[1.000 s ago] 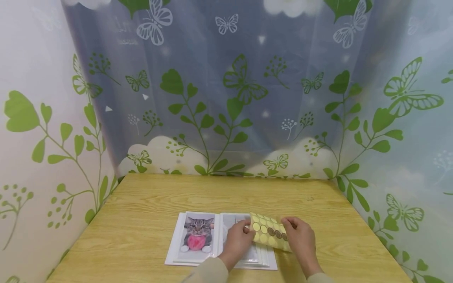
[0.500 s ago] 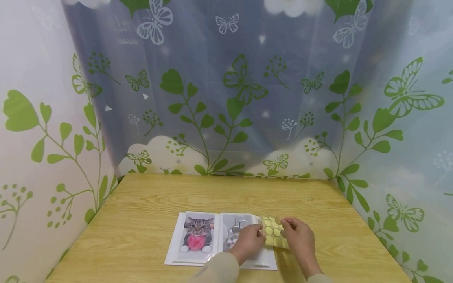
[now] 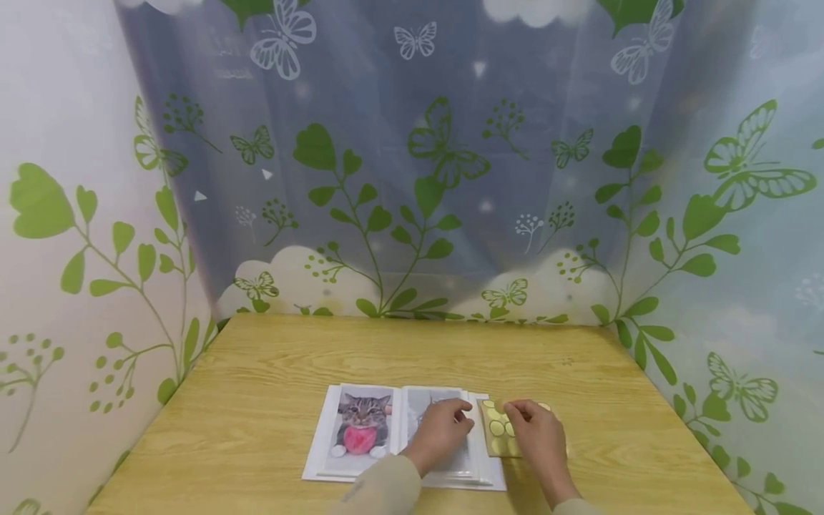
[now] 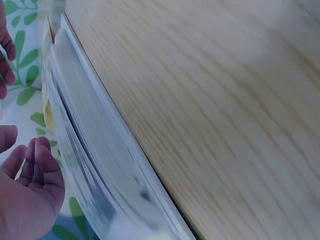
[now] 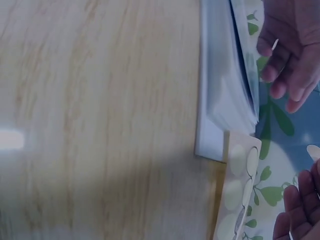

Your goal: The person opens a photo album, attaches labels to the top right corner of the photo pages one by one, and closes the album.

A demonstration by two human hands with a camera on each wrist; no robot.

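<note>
A sheet of round gold stickers lies at the right edge of an open photo album, partly under my right hand in the head view. My right hand pinches one round sticker between thumb and fingertips, over the sheet. Over the album's right page, my left hand hovers with fingers loosely bent and nothing in them; it hides much of that page's photo. In the left wrist view this hand shows beside the album's stacked pages.
The album's left page carries a photo of a cat with a pink heart. Wood-grained tabletop surrounds the album. Curtains with leaves and butterflies stand behind and on both sides.
Both hands held the sticker sheet tilted up; it has moved right and now lies low beside the album. My left hand has let go and drawn back left. My right hand now pinches a sticker.
</note>
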